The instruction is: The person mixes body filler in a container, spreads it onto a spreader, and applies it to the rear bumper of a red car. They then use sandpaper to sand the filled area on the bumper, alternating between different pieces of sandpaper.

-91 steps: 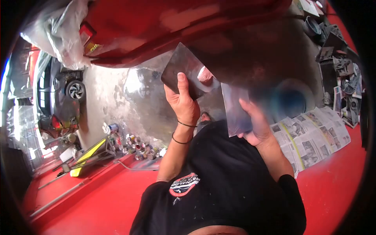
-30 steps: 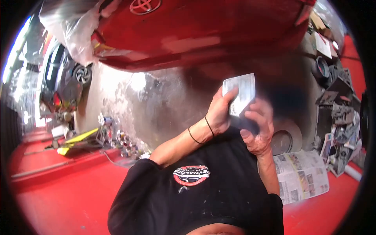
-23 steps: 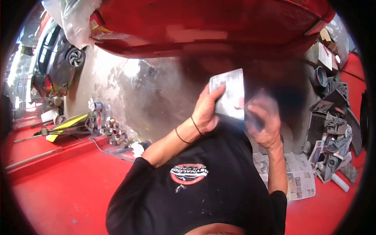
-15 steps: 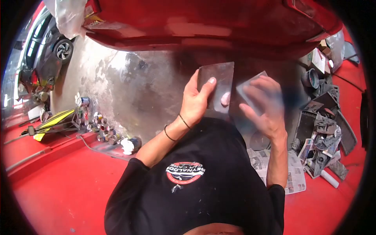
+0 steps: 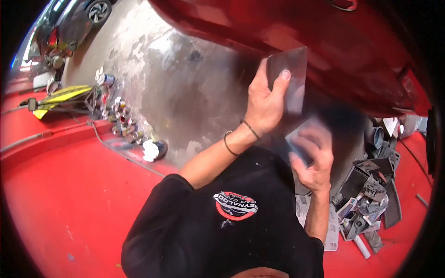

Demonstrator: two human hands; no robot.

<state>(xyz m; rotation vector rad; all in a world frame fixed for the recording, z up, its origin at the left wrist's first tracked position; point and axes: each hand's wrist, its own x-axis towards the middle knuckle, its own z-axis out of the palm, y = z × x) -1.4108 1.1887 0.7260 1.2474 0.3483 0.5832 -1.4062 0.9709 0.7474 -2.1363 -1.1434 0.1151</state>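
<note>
L hand (image 5: 265,104) grips metal spreader (image 5: 291,76) just under red car (image 5: 324,41); R hand (image 5: 311,155) pinches 2nd blade (image 5: 296,141), blurry. IMO keep edges flat, scrape evenly.

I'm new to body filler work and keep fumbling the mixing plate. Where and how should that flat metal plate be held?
Probably as the left hand does: grip the metal plate at its lower edge, coming from below, thumb flat on the face. It is thin and flat, so an edge pinch leaves the face clear.

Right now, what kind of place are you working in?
Most likely a car body repair shop: a red car body overhead, small paint cans clustered on the floor, and a metal spreader in the left hand.
</note>
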